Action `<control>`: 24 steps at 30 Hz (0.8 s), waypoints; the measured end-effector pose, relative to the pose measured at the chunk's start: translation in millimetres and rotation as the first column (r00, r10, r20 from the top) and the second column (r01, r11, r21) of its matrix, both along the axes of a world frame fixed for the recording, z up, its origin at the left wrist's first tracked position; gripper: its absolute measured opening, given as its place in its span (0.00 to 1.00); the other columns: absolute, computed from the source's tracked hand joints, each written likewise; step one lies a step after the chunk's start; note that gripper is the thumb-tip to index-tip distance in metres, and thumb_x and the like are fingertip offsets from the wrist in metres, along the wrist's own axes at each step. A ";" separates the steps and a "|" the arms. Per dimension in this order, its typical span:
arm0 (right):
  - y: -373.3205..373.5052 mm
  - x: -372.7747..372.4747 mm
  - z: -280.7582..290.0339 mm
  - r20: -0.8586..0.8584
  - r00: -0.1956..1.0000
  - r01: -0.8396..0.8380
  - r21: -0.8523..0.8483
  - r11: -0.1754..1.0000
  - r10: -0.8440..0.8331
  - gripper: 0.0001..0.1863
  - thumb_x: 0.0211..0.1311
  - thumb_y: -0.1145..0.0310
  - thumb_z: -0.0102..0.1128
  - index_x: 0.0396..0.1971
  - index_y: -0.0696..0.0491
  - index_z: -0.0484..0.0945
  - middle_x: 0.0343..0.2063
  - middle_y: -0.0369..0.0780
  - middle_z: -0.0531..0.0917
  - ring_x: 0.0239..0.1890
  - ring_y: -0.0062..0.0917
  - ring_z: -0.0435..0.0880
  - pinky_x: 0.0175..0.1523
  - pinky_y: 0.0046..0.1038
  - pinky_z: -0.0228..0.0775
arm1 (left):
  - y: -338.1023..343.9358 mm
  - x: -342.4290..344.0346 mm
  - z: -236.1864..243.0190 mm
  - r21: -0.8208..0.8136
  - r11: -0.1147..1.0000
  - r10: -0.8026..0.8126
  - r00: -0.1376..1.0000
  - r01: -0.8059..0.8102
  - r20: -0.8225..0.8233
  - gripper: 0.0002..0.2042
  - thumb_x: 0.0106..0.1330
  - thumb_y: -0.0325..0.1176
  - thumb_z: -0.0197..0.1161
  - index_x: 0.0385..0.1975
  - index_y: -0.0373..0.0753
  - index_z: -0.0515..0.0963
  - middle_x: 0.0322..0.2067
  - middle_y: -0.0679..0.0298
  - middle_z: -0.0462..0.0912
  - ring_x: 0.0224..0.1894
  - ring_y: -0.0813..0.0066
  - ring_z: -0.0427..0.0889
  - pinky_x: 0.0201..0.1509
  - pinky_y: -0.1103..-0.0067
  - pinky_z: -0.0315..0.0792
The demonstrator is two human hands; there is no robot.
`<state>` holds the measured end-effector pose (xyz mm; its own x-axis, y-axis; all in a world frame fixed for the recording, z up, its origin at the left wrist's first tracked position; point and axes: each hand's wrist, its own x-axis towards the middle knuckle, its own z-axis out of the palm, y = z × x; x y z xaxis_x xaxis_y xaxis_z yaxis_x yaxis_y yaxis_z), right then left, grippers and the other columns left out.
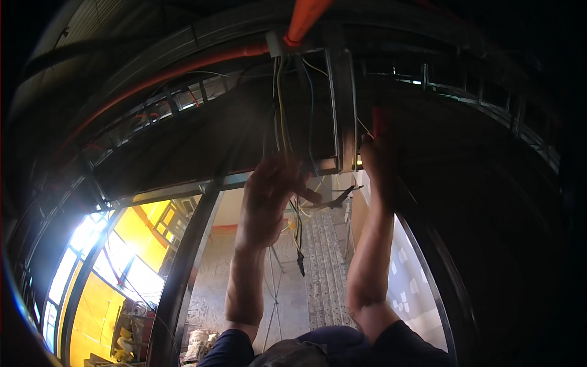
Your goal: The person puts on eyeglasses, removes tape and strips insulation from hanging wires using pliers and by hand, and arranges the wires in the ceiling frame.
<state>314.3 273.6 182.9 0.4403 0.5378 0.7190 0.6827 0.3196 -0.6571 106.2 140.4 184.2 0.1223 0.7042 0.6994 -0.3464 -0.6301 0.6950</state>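
Overhead, several thin electrical wires [282,116], yellow, white and dark, hang from a pale fitting [274,44] on an orange conduit. My left hand [272,192] is raised among them, with its fingers curled round the bundle. A grey forked piece [342,199] sticks out to the right of its fingertips; its kind is unclear. Below the hand, dark wire ends [300,260] dangle. A blue wire [311,101] runs down just right of the hand. My right hand [376,156], higher and beside the metal stud, is closed on a red object [380,119], mostly in shadow.
A vertical metal stud [344,110] stands between my hands, with a horizontal metal rail [238,179] behind the left one. Orange conduit [202,67] runs along above. Another stud [194,263] rises at left. Below lies a grey perforated plank [327,269]. Bright window light enters at left.
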 end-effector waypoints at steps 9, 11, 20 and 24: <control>2.3 5.9 2.7 0.309 0.939 0.179 -0.053 0.983 -0.154 0.23 0.60 0.61 0.64 0.54 0.55 0.77 0.45 0.50 0.83 0.49 0.46 0.83 0.54 0.41 0.75 | -1.8 4.5 1.1 -0.044 0.998 0.035 0.998 -0.033 0.048 0.12 0.69 0.23 0.59 0.51 0.29 0.72 0.38 0.62 0.78 0.44 0.65 0.87 0.47 0.68 0.86; -6.8 4.9 12.6 -0.057 0.998 -0.014 -0.085 0.996 0.009 0.23 0.60 0.60 0.64 0.52 0.54 0.77 0.44 0.49 0.83 0.49 0.45 0.83 0.52 0.41 0.75 | -0.2 1.9 -0.1 -0.010 1.000 -0.008 0.999 0.009 0.050 0.12 0.69 0.22 0.59 0.51 0.29 0.72 0.38 0.62 0.78 0.43 0.67 0.86 0.48 0.67 0.86; 21.7 40.2 32.6 0.044 0.998 0.048 -0.140 0.989 -0.042 0.22 0.57 0.58 0.67 0.47 0.55 0.79 0.40 0.48 0.85 0.45 0.42 0.85 0.48 0.40 0.77 | 17.6 9.4 -5.7 0.266 0.936 0.312 0.892 -0.230 -0.328 0.12 0.73 0.29 0.58 0.51 0.30 0.72 0.36 0.61 0.78 0.38 0.69 0.86 0.60 0.63 0.79; -5.1 33.0 52.4 0.321 0.936 0.196 -0.124 0.973 -0.147 0.19 0.53 0.57 0.71 0.40 0.54 0.83 0.30 0.46 0.86 0.38 0.38 0.87 0.43 0.38 0.78 | 21.9 8.5 -13.8 0.196 0.970 0.169 0.977 -0.142 -0.132 0.15 0.73 0.32 0.59 0.53 0.30 0.71 0.34 0.61 0.79 0.37 0.68 0.87 0.63 0.62 0.77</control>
